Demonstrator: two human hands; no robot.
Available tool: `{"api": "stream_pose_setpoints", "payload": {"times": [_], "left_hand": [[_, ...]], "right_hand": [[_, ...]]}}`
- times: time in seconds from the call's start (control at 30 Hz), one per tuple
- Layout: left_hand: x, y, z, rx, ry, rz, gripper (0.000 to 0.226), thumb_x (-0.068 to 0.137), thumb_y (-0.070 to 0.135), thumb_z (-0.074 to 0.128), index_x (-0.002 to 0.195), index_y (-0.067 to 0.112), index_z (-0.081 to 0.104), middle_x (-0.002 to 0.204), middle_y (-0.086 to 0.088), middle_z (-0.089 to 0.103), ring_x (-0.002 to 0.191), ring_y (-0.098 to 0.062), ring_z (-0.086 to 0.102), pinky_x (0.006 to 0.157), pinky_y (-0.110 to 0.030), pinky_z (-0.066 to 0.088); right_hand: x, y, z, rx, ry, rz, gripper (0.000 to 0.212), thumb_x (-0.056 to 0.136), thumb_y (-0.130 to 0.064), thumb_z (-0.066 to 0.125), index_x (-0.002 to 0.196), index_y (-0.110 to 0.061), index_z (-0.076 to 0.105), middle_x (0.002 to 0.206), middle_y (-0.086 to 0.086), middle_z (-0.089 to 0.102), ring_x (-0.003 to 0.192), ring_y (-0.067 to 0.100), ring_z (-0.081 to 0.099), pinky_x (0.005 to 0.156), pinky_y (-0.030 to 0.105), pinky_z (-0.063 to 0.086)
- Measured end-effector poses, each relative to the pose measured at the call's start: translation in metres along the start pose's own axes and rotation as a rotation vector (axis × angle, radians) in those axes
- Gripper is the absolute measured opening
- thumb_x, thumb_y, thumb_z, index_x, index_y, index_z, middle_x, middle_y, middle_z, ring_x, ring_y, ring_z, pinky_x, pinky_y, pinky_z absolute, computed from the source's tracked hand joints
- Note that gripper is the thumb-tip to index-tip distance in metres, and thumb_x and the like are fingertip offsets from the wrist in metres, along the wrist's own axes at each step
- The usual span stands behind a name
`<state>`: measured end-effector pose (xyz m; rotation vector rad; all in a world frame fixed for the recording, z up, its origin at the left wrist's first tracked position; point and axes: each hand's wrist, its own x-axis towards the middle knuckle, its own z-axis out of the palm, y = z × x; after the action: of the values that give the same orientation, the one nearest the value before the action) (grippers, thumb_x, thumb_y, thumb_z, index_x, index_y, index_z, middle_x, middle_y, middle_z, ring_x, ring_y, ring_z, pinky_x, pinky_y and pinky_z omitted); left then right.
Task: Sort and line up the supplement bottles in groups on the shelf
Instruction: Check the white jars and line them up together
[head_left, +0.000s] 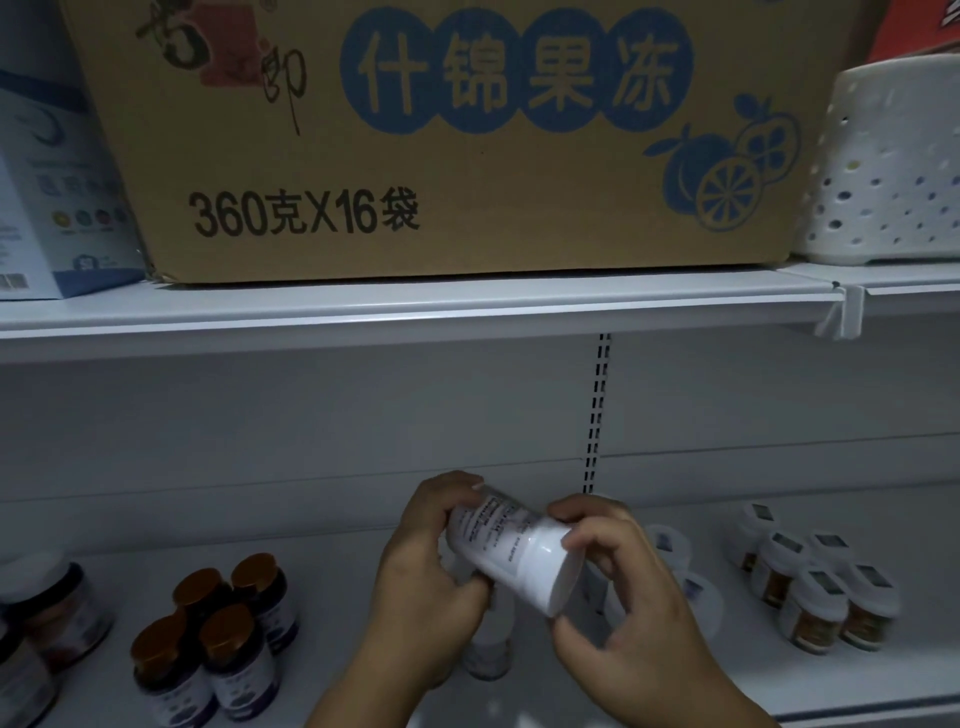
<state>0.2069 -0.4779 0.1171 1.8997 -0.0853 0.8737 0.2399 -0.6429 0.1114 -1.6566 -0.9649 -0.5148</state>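
A white supplement bottle (511, 548) with a white cap lies tilted in mid-air above the lower shelf (363, 561), cap end toward the lower right. My left hand (431, 566) grips its base end. My right hand (618, 587) holds the cap end with curled fingers. On the shelf at the left stands a group of dark bottles with gold caps (218, 629). At the right stands a group of white-capped amber bottles (815, 587). More white bottles (488, 649) stand below and behind my hands, partly hidden.
A large cardboard box (415, 140) fills the upper shelf (415, 312), with a blue-white carton (47, 197) to its left and a white perforated basket (888, 166) to its right. Large jars (52, 613) stand at the far left of the lower shelf.
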Motion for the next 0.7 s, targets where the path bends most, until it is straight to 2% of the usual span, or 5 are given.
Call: {"api": "stream_pose_setpoints", "payload": {"times": [0.1, 0.33, 0.47, 0.53, 0.7], "left_hand": [[0.0, -0.005, 0.003, 0.031, -0.003, 0.073, 0.063, 0.058, -0.004, 0.066, 0.101, 0.041, 0.053, 0.116, 0.02, 0.058, 0.11, -0.005, 0.058, 0.091, -0.016, 0.045], [0.0, 0.005, 0.011, -0.367, -0.383, -0.366, 0.053, 0.049, 0.028, 0.082, 0.096, 0.011, 0.065, 0.087, -0.005, 0.074, 0.079, -0.015, 0.069, 0.068, -0.026, 0.054], [0.009, 0.026, 0.027, -0.496, -0.353, -0.533, 0.023, 0.076, 0.03, 0.071, 0.077, 0.007, 0.071, 0.068, -0.011, 0.07, 0.06, -0.023, 0.065, 0.055, -0.03, 0.053], [0.016, 0.031, 0.038, -0.599, -0.352, -0.727, 0.04, 0.087, 0.034, 0.052, 0.065, 0.006, 0.071, 0.057, -0.016, 0.063, 0.047, -0.026, 0.058, 0.048, -0.028, 0.05], [0.018, 0.044, 0.076, -0.786, -0.678, -0.905, 0.053, 0.091, 0.047, 0.029, 0.082, 0.007, 0.062, 0.054, -0.014, 0.052, 0.04, -0.021, 0.043, 0.042, -0.02, 0.038]], "right_hand": [[-0.003, 0.004, -0.001, 0.033, -0.01, 0.033, 0.051, 0.063, -0.012, 0.06, 0.103, -0.04, 0.046, 0.122, -0.019, 0.049, 0.114, 0.017, 0.056, 0.088, 0.018, 0.046], [0.028, -0.003, -0.022, 0.19, 0.004, 0.415, 0.041, 0.061, -0.049, 0.066, 0.101, -0.038, 0.063, 0.099, -0.015, 0.067, 0.089, 0.002, 0.064, 0.071, 0.016, 0.051], [0.049, 0.005, -0.045, 0.321, -0.032, 0.617, 0.024, 0.073, -0.036, 0.058, 0.086, -0.016, 0.062, 0.081, 0.001, 0.066, 0.08, 0.015, 0.065, 0.064, 0.028, 0.053], [0.047, 0.008, -0.058, 0.429, 0.002, 0.702, 0.019, 0.072, -0.028, 0.059, 0.083, -0.012, 0.06, 0.08, 0.005, 0.066, 0.081, 0.021, 0.066, 0.066, 0.033, 0.054], [0.018, 0.001, -0.102, 0.492, 0.14, 0.766, 0.022, 0.066, -0.016, 0.067, 0.084, -0.01, 0.056, 0.07, 0.002, 0.064, 0.068, 0.014, 0.066, 0.058, 0.027, 0.055]]}}
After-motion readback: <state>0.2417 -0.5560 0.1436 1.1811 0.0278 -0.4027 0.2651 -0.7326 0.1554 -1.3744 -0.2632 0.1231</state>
